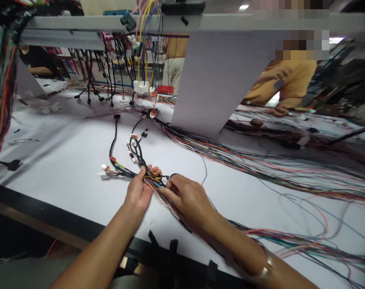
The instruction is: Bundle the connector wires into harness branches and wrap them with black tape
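Left grip (139, 190) holds the wire harness (154, 179) thumb-on-top over the counter (80, 160), right grip (190, 198) curls in beside it, hold unclear; best keep left snug and strands parallel.

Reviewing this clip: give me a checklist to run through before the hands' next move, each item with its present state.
1. Left hand supports wire bundle, thumb over it: ok.
2. Right hand has a firm grip: cannot tell; its fingertips are partly hidden.
3. White connectors clear of both hands: ok.
4. Wires beyond the right forearm gathered neatly: not ok, spread loosely.
5. Silver bracelet clear of wires: cannot tell.
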### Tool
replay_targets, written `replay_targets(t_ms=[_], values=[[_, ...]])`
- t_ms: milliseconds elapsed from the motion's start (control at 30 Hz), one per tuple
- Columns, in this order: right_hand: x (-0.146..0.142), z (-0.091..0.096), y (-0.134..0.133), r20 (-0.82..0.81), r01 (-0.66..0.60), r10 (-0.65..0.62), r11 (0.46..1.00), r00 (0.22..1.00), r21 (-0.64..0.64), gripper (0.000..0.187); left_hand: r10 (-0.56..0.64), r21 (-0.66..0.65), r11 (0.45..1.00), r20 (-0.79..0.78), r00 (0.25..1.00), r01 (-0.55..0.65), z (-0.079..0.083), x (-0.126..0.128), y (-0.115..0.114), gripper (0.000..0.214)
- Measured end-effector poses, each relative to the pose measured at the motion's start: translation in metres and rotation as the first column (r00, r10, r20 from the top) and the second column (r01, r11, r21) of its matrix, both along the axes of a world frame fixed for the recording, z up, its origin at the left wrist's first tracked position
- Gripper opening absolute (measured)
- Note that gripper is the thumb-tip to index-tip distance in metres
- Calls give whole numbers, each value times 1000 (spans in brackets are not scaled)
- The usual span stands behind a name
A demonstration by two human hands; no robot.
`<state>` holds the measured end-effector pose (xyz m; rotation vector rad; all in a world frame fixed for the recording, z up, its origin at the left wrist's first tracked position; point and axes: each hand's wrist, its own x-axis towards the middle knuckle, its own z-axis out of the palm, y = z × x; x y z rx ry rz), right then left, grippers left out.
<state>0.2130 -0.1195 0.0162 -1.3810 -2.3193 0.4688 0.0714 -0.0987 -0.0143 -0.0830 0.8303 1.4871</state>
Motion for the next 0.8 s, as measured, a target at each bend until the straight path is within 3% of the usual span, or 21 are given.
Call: replay_targets(t_ms=[100, 233, 400, 567, 800], values=[[-3, -8, 16, -220, -75, 21, 968, 975, -241, 29, -7, 5, 1000, 15, 1000, 7, 1, -2, 0, 23], [9, -11, 20, -392, -202, 45, 906, 919, -371, 34, -7, 11, 1000, 36, 999, 6, -1, -4, 1, 22], [2, -9, 26, -410, -137, -53, 897, 911, -421, 39, 12, 17, 1000, 32, 999, -12, -4, -4, 0, 21], [-8, -7, 31, -434, -188, -23, 880, 900, -436, 30, 18, 45, 999, 50, 999, -20, -3, -4, -1, 21], [26, -2, 6, -496, -181, -107, 848, 861, -498, 29, 41, 40, 998, 111, 993, -46, -1, -5, 0, 24]])
